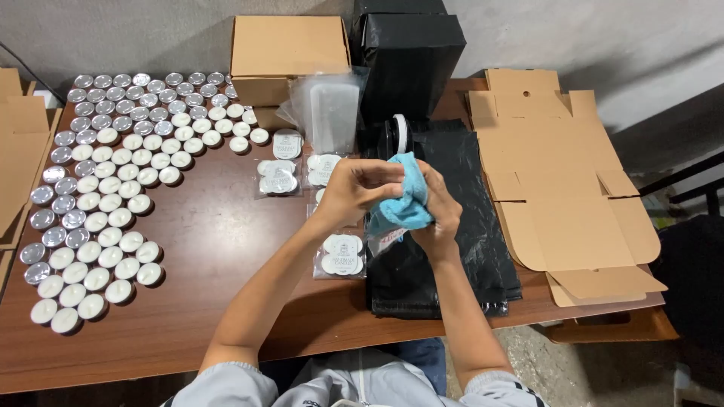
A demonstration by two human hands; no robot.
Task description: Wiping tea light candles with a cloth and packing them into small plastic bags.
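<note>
Two hands meet over the middle of the desk (211, 249), both closed on a blue cloth (403, 200). Left hand (354, 188) comes in from the left w/ fingers curled over the cloth's top edge; right hand (437, 215) cups it from the right & below, fingers wrapped round the bunched fabric. Cloth is held up off the desk, crumpled, approx. centre of view. Can't tell if anything sits inside the cloth.

Directly under the hands: a stack of black plastic bags (452, 249) lying flat, running from the desk's front edge toward the back. Behind the hands, a black-and-white round object (398, 136) stands on edge, partly hidden; kind not clear. Farther back, a tall black box (411, 56), and beside it on the left a closed brown cardboard box (286, 53). Clear plastic pouches (328, 109) lean against that box.

Left of the hands, several small clear packets of white candles (341, 255) lie on the desk, one just beside the left wrist, others (277, 177) nearer the back.

Far left: many tealight candles (105, 218) in silver cups, set in rows forming a wide curved band from the back of the desk down to the front-left corner. Some show white wax, some show only metal.

Right side: flat unfolded cardboard box blanks (558, 181), stacked, overhanging the desk's right edge. More flat cardboard (23, 151) at the far left edge.
</note>
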